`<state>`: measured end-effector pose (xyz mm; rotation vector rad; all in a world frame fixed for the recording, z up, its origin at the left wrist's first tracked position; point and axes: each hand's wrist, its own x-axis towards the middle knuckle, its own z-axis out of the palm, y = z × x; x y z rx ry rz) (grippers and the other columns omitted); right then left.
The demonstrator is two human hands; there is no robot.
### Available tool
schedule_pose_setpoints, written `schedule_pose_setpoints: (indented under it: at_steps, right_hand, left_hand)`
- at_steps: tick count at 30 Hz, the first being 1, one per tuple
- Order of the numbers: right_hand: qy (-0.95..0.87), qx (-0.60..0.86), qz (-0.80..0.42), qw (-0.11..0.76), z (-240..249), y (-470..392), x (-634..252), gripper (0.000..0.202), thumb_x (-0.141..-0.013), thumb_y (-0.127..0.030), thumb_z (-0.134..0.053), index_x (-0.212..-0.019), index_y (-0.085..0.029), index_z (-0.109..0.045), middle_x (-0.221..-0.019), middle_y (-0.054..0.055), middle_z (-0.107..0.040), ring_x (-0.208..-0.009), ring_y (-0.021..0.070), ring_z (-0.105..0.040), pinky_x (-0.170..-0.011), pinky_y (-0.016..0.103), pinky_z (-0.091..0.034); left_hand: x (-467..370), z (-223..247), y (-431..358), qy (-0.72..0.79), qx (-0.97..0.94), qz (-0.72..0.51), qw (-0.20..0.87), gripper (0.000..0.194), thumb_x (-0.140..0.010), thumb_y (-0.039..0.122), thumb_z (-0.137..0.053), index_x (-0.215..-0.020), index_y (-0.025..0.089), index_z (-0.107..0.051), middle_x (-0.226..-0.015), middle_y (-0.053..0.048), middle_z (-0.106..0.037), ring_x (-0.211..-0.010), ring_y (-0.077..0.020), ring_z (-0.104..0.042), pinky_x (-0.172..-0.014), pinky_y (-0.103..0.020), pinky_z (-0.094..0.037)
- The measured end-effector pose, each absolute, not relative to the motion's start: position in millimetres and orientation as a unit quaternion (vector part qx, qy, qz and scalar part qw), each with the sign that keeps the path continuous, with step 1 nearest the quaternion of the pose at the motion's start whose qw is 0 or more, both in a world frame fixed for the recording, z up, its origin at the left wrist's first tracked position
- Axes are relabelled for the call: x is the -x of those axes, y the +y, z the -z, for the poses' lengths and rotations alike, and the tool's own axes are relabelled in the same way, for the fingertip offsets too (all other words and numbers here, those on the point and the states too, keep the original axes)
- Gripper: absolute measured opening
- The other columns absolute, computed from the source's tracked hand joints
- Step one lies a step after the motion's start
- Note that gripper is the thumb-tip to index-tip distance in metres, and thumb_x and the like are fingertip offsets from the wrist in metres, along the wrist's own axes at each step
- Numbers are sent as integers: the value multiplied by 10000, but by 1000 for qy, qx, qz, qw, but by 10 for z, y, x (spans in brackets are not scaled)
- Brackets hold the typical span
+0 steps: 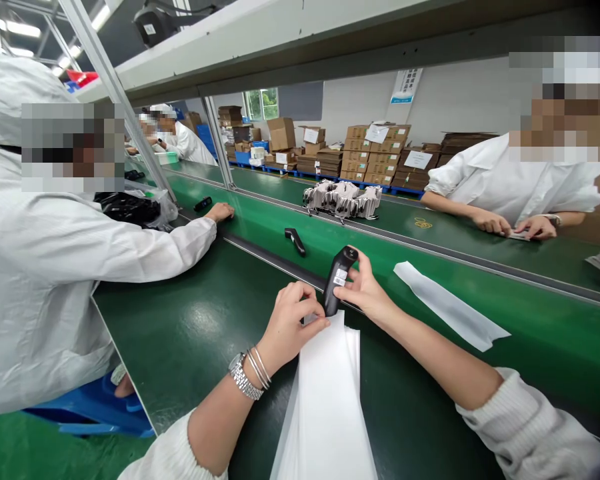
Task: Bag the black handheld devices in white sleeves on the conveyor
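My right hand [364, 288] grips a black handheld device [338, 275] with a bent head and white labels on its side. The device stands nearly upright, its lower end at the top edge of a stack of long white sleeves [330, 400]. My left hand [295, 319] is closed, thumb and fingers pinching the upper edge of the top sleeve beside the device's lower end. Whether the device's tip is inside the sleeve's mouth I cannot tell. Another black device [295, 241] of similar shape lies on the green belt [260, 217] beyond my hands.
A white sleeve [447, 303] lies on the belt to the right. At left, a co-worker's hand [221, 212] rests by the belt near another black device [203, 204]. Bundled cables [343, 199] lie across the belt. A co-worker's hands [523, 228] work at far right. A shelf [300, 53] hangs overhead.
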<state>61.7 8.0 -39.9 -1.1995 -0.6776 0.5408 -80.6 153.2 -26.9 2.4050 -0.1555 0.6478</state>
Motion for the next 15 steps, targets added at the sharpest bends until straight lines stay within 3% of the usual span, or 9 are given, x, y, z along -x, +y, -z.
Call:
schedule_pose_setpoints:
  at_steps: [4, 7, 11, 15]
  right_hand:
    - [-355, 575, -280, 683, 406, 130, -458, 574, -793, -439, -692, -1292, -310, -439, -1183, 47, -544, -867, 144, -604, -737, 286, -510]
    - [-380, 565, -363, 637, 388, 131, -296, 406, -842, -535, -605, -1077, -204, -617, -1052, 59, -608, -920, 173, -602, -782, 294, -489]
    - [-355, 501, -494, 615, 349, 124, -97, 326, -768, -438, -728, -888, -147, -642, -848, 38, -636, -774, 144, -613, -754, 285, -474]
    - [-210, 509, -425, 719, 205, 107, -170, 345, -744, -447, -719, -934, -187, -592, -733, 11, -630, -646, 148, -595, -644, 283, -468]
  left_hand:
    - [860, 197, 1492, -66, -878, -283, 381, 70, -837, 189, -626, -769, 182, -609, -980, -33, -510, -974, -155, -508, -883, -317, -413]
    - [878, 175, 1501, -33, -845, -327, 422, 94, -873, 191, -563, -781, 172, -575, -966, -36, -494, -951, -144, -507, -858, -290, -431]
    - [830, 213, 1547, 23, -821, -345, 455, 153, -898, 224, -521, -758, 170, -549, -935, -29, -501, -921, -134, -519, -843, -272, -439]
    - [774, 291, 1612, 64, -860, -278, 423, 226, -913, 295, -496, -739, 173, -572, -919, -31, -537, -911, -145, -536, -845, -287, -443]
